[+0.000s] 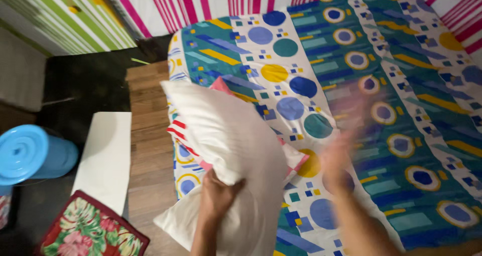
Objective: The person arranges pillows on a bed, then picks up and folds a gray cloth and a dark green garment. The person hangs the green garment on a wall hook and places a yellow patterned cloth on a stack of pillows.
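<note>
My left hand (217,195) grips a plain white pillow (226,135) near its middle and holds it up over the left part of the bed. My right hand (337,160) is blurred by motion, just right of the pillow, above the bedsheet; its fingers look spread and I see nothing in it. Under the pillow lies a red, pink and white striped cloth (179,130), only its edges showing. The bed is covered by a bright sheet (381,85) with circles, squares and bars in blue, teal and yellow.
A blue plastic bin with a lid (30,153) stands at the left. Beside the bed are a white board (106,158) and a wooden strip (148,135). A floral red cushion (93,228) lies bottom left. Striped curtains (201,2) hang behind.
</note>
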